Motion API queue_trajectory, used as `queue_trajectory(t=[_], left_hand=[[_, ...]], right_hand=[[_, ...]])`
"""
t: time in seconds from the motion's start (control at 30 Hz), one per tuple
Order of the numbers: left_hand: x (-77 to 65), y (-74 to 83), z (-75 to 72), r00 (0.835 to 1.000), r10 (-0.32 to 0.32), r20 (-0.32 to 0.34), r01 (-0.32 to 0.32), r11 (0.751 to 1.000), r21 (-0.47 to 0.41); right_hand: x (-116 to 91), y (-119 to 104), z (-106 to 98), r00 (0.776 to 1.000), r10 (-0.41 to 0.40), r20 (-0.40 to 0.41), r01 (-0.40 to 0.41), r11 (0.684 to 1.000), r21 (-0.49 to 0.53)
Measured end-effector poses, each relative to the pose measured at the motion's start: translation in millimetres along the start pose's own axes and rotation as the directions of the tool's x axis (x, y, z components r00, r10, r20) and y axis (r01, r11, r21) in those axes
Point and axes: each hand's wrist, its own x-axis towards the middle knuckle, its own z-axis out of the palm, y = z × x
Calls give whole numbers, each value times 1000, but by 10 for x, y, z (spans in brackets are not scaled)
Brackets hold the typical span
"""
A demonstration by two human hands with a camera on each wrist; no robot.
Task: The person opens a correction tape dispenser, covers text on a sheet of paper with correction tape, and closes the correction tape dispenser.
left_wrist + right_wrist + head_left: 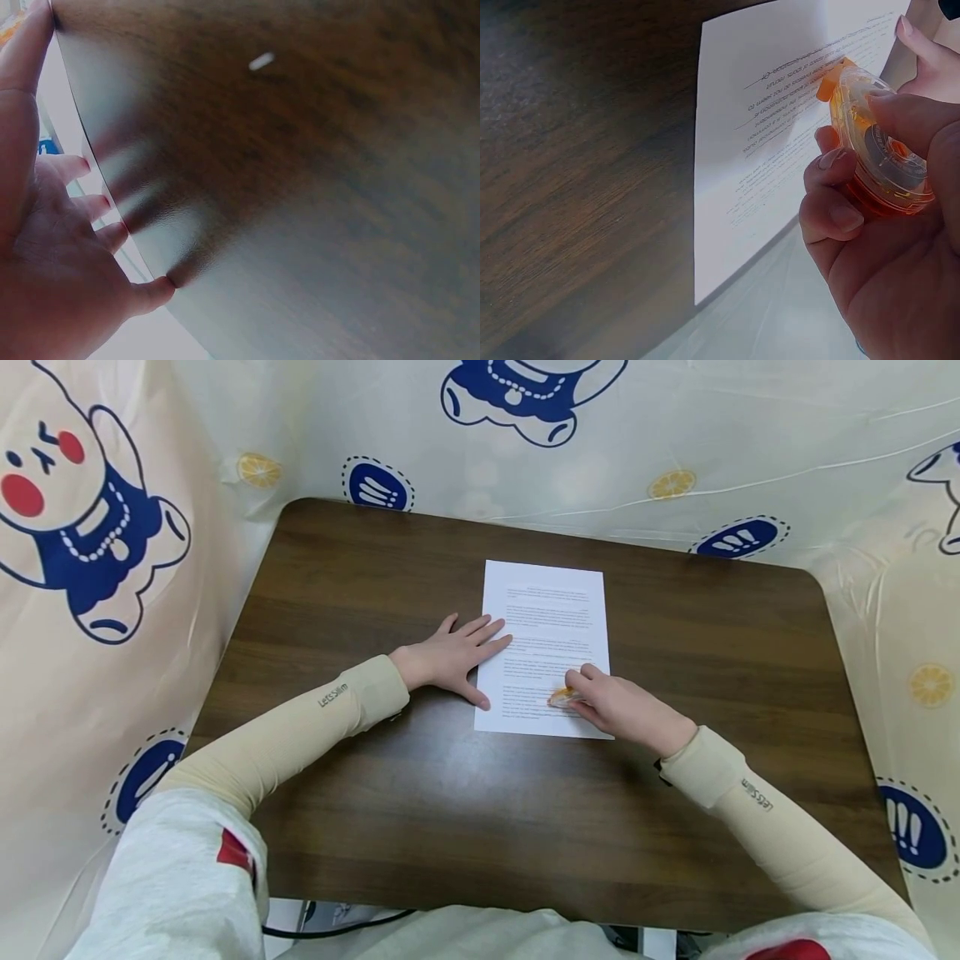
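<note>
A printed sheet of paper (543, 578) lies flat on the brown table, with several blocks of small text. My left hand (452, 660) rests with fingers spread on the sheet's left edge; the left wrist view shows the fingertips (161, 291) touching down. Over the lower right of the page, my right hand (630, 712) grips a correction tape dispenser (885, 150) between thumb and fingers. It has a clear, orange-tinted round body and an orange tip (832, 79), which points down at the text lines. In the head view the fingers hide most of the dispenser.
The dark wooden table (390, 827) has rounded far corners. A printed curtain (480, 485) hangs behind it and on both sides. A black cable (337, 933) runs below the near edge. A small white spot (262, 61) shows on the tabletop in the left wrist view.
</note>
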Motion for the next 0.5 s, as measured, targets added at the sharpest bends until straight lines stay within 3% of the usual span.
queue_trajectory(t=[0.5], left_hand=[[-11, 2, 0, 1000, -3, 0, 3, 1000, 12]], right_hand=[[-69, 38, -13, 1000, 15, -12, -15, 1000, -24]])
